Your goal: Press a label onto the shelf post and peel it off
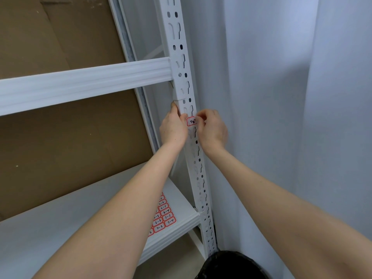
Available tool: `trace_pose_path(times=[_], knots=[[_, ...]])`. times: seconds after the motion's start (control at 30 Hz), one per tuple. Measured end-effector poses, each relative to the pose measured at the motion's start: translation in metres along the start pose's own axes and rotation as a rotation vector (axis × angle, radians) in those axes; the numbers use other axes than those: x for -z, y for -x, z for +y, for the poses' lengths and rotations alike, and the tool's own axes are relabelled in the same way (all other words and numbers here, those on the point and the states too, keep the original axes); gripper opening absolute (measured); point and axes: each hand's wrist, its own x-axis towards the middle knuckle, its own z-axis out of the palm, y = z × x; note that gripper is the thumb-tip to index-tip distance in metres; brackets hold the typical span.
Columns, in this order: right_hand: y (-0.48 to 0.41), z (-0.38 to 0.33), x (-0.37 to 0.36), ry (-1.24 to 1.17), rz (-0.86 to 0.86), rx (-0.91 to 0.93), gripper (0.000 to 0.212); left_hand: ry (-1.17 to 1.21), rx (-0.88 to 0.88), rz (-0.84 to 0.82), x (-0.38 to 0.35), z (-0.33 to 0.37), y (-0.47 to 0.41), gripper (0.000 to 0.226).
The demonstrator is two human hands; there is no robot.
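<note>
- Head view: left hand [173, 131] curled round the white slotted upright [182, 77], thumb by the red-bordered label [191, 121].
- Right hand [212, 130] fingers pinching that label's right edge against the upright.
- Sticker sheet [164, 215] lying at the lower shelf [60, 228] right edge.
</note>
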Motion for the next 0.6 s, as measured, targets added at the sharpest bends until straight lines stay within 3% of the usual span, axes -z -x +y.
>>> trace_pose_path(times=[0.13,0.4,0.6], knots=[[0.005,0.003,-0.004,-0.078,0.056,0.064,0.018,0.001,-0.002,0.005,-0.001,-0.001,0.0,0.033],[0.017,0.006,-0.022,-0.318,0.166,0.025,0.02,0.007,-0.014,0.001,-0.002,-0.003,-0.001,0.035],[0.013,0.006,-0.024,-0.309,0.189,-0.005,0.015,-0.016,-0.002,0.019,-0.004,-0.003,-0.002,0.034]])
